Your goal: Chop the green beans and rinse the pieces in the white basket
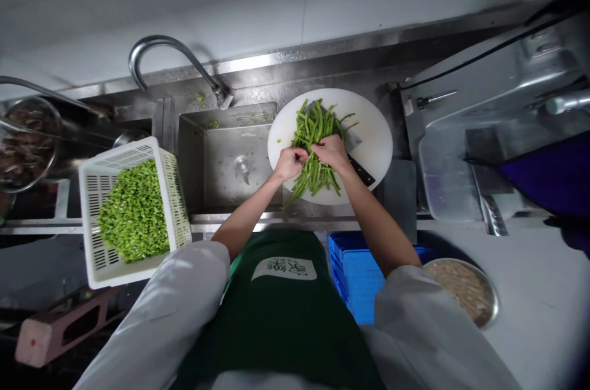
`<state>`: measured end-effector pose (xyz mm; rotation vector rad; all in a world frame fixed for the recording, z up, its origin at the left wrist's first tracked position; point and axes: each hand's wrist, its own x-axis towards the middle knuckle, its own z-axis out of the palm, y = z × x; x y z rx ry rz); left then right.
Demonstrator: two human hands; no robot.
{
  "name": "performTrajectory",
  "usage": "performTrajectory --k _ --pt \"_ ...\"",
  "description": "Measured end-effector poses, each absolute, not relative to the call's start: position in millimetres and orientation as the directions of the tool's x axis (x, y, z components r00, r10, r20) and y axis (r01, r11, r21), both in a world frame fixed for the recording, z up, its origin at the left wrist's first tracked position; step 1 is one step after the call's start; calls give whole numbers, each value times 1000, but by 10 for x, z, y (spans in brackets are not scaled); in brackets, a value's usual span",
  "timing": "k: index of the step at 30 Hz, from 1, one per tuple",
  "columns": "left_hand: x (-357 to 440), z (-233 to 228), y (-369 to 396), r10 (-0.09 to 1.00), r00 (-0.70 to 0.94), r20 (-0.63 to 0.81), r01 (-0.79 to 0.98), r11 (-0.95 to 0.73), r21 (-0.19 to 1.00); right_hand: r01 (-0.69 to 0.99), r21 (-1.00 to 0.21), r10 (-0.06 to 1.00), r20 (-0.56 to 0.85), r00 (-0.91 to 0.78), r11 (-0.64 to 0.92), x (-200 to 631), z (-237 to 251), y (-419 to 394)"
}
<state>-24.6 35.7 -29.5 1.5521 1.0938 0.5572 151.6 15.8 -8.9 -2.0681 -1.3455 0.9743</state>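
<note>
A heap of long green beans (318,123) lies across a round white cutting board (375,123). My left hand (291,163) is at the left edge of the heap, its fingers curled and pinched together against some beans. On top of the heap rests my right hand (332,152), with fingers closed around beans near the middle. A knife (362,170) lies partly under the beans; its black handle points toward the lower right of the board, and much of its blade is covered. The fingertips of both hands are partly hidden among the beans.
Left of the board is a steel sink (225,150) with a curved faucet (170,40). A white basket (163,193) of chopped greens stands farther left. Blue crates (359,279) and a metal bowl (461,285) sit below right. A cleaver (491,187) lies at the right.
</note>
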Motion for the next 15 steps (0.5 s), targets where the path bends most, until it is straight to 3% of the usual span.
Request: performTrajectory --k 4,9,15 --pt "-442 -286 292 793 570 -215 393 -33 919 566 -667 871 -307 384 -485 1546 -91 126" --pt "-561 -272 360 864 394 -313 342 178 923 467 -696 836 -414 359 -545 1585 -75 104" --pt "-338 -294 508 827 527 -195 458 -83 885 437 -724 842 -405 357 -533 1582 -108 88"
